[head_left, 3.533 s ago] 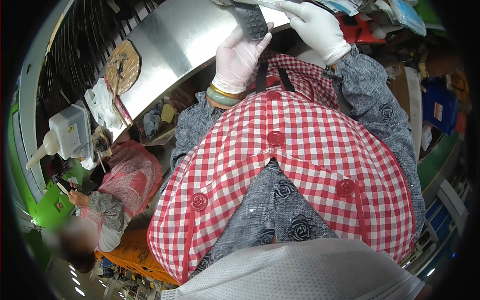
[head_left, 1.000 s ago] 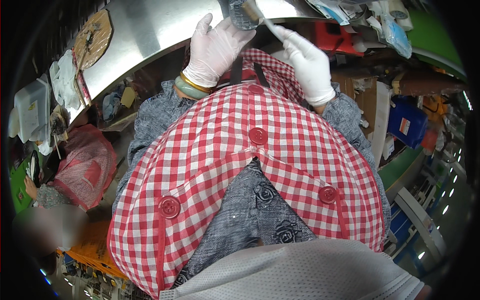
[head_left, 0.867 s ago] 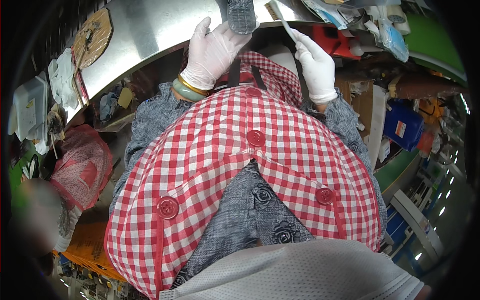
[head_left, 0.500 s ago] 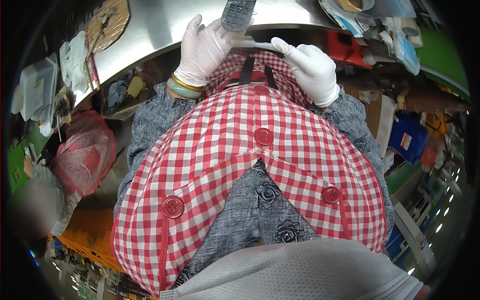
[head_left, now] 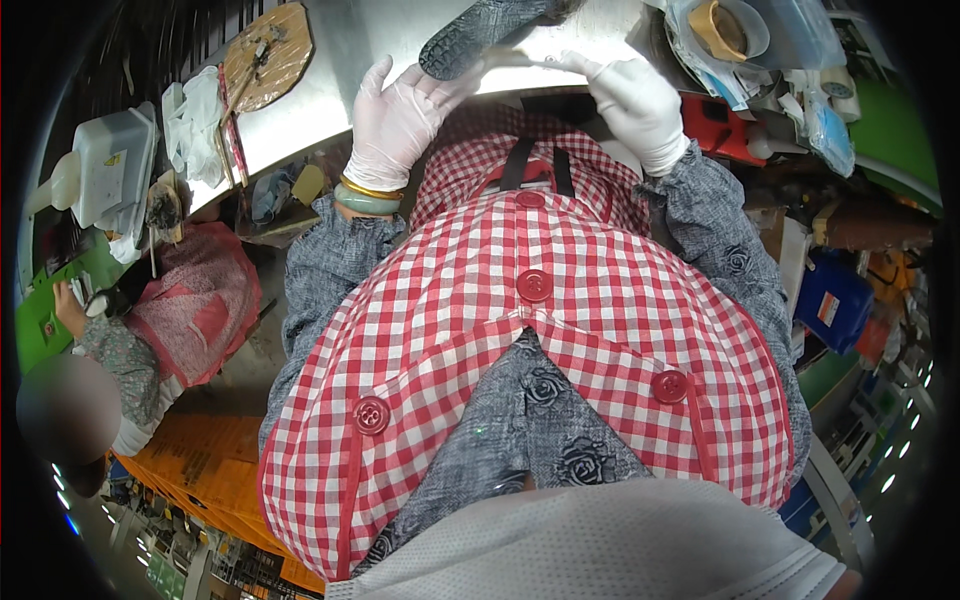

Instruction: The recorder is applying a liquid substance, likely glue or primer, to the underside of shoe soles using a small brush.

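A black shoe sole (head_left: 480, 38) with a blocky tread lies tilted over the far edge of the metal table, its far end cut off by the picture's top. The fingers of my left hand (head_left: 397, 122), in a thin whitish glove, support its near end from below. The thumb stands apart. My right hand (head_left: 637, 112), in a white glove, is closed on the pale handle of a brush (head_left: 528, 60). The brush points left to the edge of the sole, and its tip is blurred. Whether it touches the sole I cannot tell.
A curved metal table (head_left: 335, 85) runs in front of me. On it, left, lie a round brown board (head_left: 270, 55) and crumpled white gloves (head_left: 193, 120). Tape rolls and bags (head_left: 720, 40) crowd the right. Another person (head_left: 185, 310) works at my left. A blue case (head_left: 828, 300) stands right.
The sole has swung from nearly upright to slanting up to the right. My right hand and the brush have risen slightly, over the table. The whole view has shifted a little.
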The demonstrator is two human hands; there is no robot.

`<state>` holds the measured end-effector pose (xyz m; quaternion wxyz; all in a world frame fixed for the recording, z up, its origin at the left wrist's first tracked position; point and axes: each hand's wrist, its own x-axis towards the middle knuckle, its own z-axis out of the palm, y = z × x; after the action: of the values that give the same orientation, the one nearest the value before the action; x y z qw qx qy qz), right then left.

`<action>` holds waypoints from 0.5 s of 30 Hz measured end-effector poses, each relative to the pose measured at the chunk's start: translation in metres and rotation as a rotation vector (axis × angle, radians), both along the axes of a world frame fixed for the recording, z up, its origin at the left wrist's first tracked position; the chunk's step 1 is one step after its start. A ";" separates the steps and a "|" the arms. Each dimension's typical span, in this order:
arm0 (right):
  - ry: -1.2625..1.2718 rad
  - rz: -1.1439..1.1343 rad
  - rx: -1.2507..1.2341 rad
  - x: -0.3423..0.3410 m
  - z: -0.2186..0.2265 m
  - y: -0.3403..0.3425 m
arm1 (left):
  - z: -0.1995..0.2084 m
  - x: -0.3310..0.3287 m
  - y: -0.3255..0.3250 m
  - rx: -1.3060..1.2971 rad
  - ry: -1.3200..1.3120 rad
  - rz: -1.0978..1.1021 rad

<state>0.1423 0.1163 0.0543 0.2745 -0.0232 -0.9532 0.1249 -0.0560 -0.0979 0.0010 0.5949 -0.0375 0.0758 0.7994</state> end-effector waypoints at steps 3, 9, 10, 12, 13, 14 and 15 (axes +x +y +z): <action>0.105 -0.065 -0.396 -0.008 0.015 0.016 | 0.015 0.003 0.010 -0.145 0.063 -0.017; 0.091 0.024 -0.384 -0.020 0.063 0.037 | 0.015 0.001 0.014 -0.043 0.088 0.002; 0.069 0.104 -0.312 -0.023 0.071 0.041 | 0.013 -0.001 0.010 -0.062 0.089 0.005; 0.049 0.176 -0.233 -0.026 0.074 0.048 | 0.019 -0.003 0.009 -0.145 0.110 0.016; -0.073 0.125 -0.180 -0.027 0.070 0.050 | 0.019 -0.005 0.009 -0.140 0.115 0.013; -0.196 0.074 -0.127 -0.029 0.063 0.052 | 0.017 -0.008 0.006 -0.141 0.129 0.001; -0.318 0.018 -0.076 -0.030 0.057 0.056 | 0.020 -0.008 0.006 -0.142 0.144 -0.015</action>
<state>0.1120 0.1719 0.1118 0.1182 -0.0447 -0.9793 0.1582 -0.0641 -0.0915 0.0211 0.5899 -0.0214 0.1751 0.7880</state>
